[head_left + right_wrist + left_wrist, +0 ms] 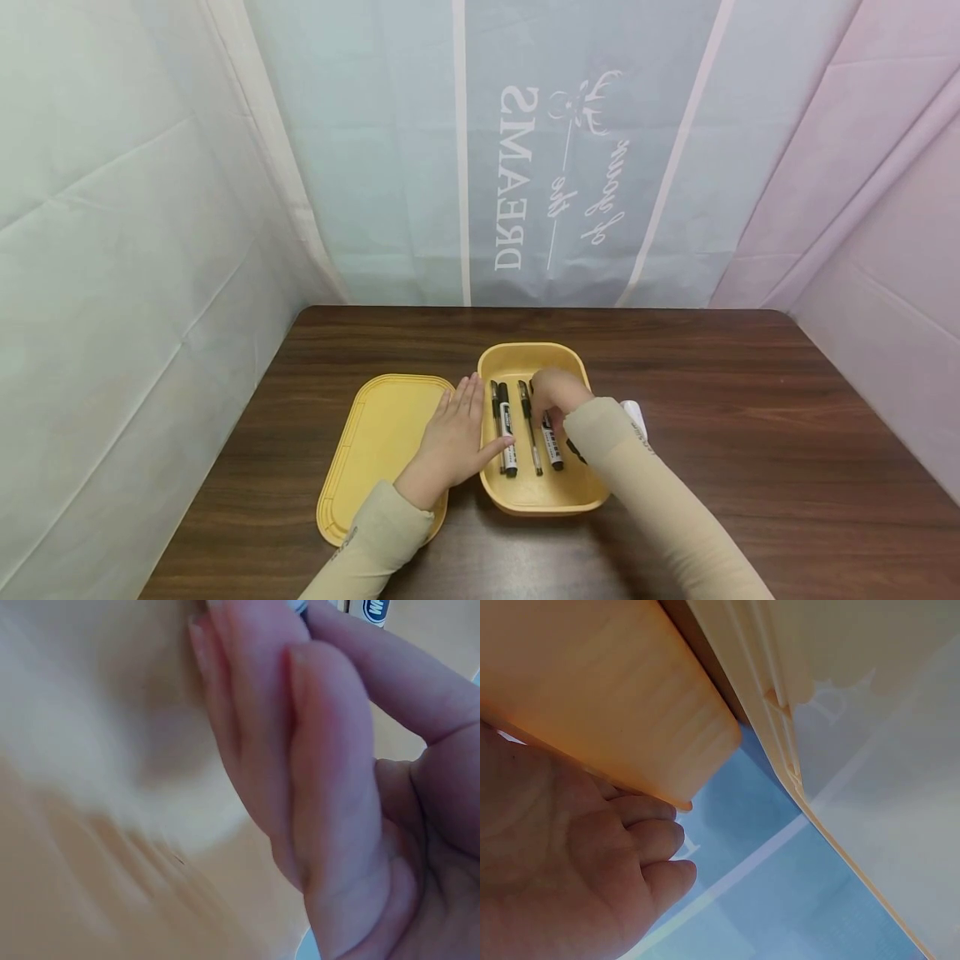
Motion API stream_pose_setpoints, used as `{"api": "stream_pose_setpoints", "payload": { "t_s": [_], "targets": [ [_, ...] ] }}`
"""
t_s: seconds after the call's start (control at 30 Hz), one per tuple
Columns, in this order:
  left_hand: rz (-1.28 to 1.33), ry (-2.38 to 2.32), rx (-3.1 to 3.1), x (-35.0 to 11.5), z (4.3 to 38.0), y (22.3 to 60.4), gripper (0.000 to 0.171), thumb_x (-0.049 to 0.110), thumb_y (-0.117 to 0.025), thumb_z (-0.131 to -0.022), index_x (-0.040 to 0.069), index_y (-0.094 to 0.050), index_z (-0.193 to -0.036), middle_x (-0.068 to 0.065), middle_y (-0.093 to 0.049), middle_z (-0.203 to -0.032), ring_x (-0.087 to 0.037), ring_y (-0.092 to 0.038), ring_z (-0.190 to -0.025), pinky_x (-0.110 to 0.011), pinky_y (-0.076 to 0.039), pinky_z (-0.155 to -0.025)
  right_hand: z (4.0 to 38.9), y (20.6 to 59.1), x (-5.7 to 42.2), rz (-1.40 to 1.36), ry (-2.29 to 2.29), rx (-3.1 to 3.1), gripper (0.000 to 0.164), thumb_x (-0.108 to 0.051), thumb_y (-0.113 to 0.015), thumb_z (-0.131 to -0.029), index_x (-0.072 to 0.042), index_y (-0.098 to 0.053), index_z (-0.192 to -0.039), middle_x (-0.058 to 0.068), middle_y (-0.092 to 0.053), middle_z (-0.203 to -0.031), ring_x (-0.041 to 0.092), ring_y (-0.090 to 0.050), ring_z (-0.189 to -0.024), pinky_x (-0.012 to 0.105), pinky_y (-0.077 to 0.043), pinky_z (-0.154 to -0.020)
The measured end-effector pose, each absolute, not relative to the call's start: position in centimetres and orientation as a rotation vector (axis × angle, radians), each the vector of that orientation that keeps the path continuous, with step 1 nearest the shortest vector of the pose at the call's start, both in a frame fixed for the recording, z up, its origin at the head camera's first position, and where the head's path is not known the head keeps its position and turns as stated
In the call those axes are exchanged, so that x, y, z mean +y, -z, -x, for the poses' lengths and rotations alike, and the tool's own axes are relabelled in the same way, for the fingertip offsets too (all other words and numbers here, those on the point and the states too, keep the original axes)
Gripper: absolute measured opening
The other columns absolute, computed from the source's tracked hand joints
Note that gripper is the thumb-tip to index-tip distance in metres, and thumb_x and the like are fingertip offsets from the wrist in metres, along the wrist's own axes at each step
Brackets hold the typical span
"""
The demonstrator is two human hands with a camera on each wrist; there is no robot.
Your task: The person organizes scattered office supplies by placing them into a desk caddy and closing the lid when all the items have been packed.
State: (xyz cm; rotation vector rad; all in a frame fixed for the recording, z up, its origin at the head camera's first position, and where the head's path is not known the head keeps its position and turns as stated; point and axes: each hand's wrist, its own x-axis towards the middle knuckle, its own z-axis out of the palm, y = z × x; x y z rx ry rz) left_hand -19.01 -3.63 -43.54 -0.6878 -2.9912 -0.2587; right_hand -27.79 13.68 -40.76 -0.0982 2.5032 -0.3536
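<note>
Against the left rim of a yellow plastic box (551, 498) my left hand (453, 437) lies with straight fingers along the outer wall, its thumb reaching over the rim. My right hand (553, 396) reaches into the box with bent fingers. It pinches the upper end of a black-and-white marker (552, 446); in the right wrist view the fingers hide most of the hold. Left of that marker lie a gel pen (531, 429), another black-and-white marker (507, 433) and a second pen (495, 408), roughly side by side. A black piece (576, 452) shows partly under the right wrist.
A yellow lid (382, 433) lies flat on the dark wood table (712, 400) left of the box, partly under the left forearm. Beside the box on the right, a white object (633, 412) sits partly behind the right sleeve. Cloth curtains surround the table.
</note>
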Motion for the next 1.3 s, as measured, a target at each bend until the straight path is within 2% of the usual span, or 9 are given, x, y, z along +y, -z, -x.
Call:
{"api": "stream_pose_setpoints", "payload": {
  "t_s": [0.37,0.57,0.63,0.8,0.9,1.03,1.1,1.3],
  "targets": [
    [0.685,0.260,-3.006,-3.6,19.2,43.5,0.090,0.062,-0.040,-0.092,-0.007,-0.020,-0.147,-0.021,-0.017,-0.154,-0.031,-0.015,-0.142,-0.046,-0.017,-0.113,27.9,40.3,13.8,0.062,0.410,2.473,0.018,-0.004,-0.078,-0.075,0.008,-0.064,-0.077,0.019,-0.065,-0.063,0.028,-0.068,-0.059,0.031,-0.056,-0.053],
    [0.679,0.257,-3.030,-3.6,19.3,43.2,0.091,0.063,-0.038,-0.092,-0.007,-0.018,-0.147,-0.020,-0.015,-0.154,-0.031,-0.014,-0.142,-0.045,-0.016,-0.113,28.3,39.4,14.1,0.036,0.488,2.461,0.025,-0.005,-0.074,-0.080,0.009,-0.064,-0.097,0.021,-0.064,-0.075,0.031,-0.068,-0.066,0.035,-0.057,-0.058],
    [0.677,0.262,-3.035,-3.6,19.3,43.1,0.091,0.063,-0.038,-0.092,-0.007,-0.018,-0.147,-0.020,-0.015,-0.154,-0.031,-0.013,-0.142,-0.045,-0.016,-0.113,28.4,39.2,14.3,0.020,0.523,2.451,0.033,-0.006,-0.072,-0.082,0.011,-0.060,-0.107,0.022,-0.065,-0.081,0.031,-0.068,-0.066,0.036,-0.057,-0.059],
    [0.675,0.281,-3.041,-3.5,19.3,42.7,0.090,0.062,-0.040,-0.092,-0.007,-0.019,-0.147,-0.020,-0.015,-0.154,-0.031,-0.014,-0.142,-0.046,-0.016,-0.113,28.7,39.0,14.7,-0.005,0.597,2.439,0.041,-0.005,-0.071,-0.082,0.012,-0.054,-0.116,0.022,-0.063,-0.083,0.029,-0.067,-0.060,0.035,-0.056,-0.056],
    [0.675,0.285,-3.040,-3.5,19.3,42.7,0.090,0.061,-0.041,-0.092,-0.007,-0.020,-0.147,-0.021,-0.016,-0.154,-0.031,-0.014,-0.142,-0.045,-0.016,-0.113,28.5,38.6,14.9,0.009,0.605,2.448,0.036,-0.006,-0.070,-0.082,0.012,-0.057,-0.109,0.022,-0.062,-0.075,0.028,-0.067,-0.057,0.034,-0.056,-0.053],
    [0.674,0.279,-3.041,-3.5,19.2,42.7,0.090,0.062,-0.040,-0.092,-0.007,-0.019,-0.147,-0.021,-0.016,-0.154,-0.031,-0.014,-0.142,-0.045,-0.016,-0.114,28.4,37.5,15.4,0.063,0.601,2.460,0.025,-0.009,-0.069,-0.084,0.011,-0.062,-0.096,0.018,-0.062,-0.065,0.024,-0.066,-0.054,0.036,-0.057,-0.057],
    [0.672,0.273,-3.040,-3.5,19.3,42.7,0.091,0.062,-0.040,-0.092,-0.007,-0.019,-0.147,-0.021,-0.016,-0.154,-0.031,-0.014,-0.142,-0.045,-0.016,-0.113,28.5,36.9,15.8,0.113,0.584,2.468,0.024,-0.013,-0.068,-0.086,0.011,-0.065,-0.086,0.016,-0.064,-0.061,0.022,-0.065,-0.051,0.037,-0.057,-0.060],
    [0.665,0.261,-3.035,-3.5,19.2,42.7,0.091,0.062,-0.041,-0.092,-0.007,-0.018,-0.147,-0.021,-0.016,-0.154,-0.032,-0.016,-0.142,-0.046,-0.016,-0.113,28.9,35.4,16.9,0.208,0.699,2.474,0.029,-0.016,-0.066,-0.087,0.009,-0.065,-0.074,0.013,-0.065,-0.058,0.020,-0.065,-0.049,0.037,-0.057,-0.058]
  ]
}}
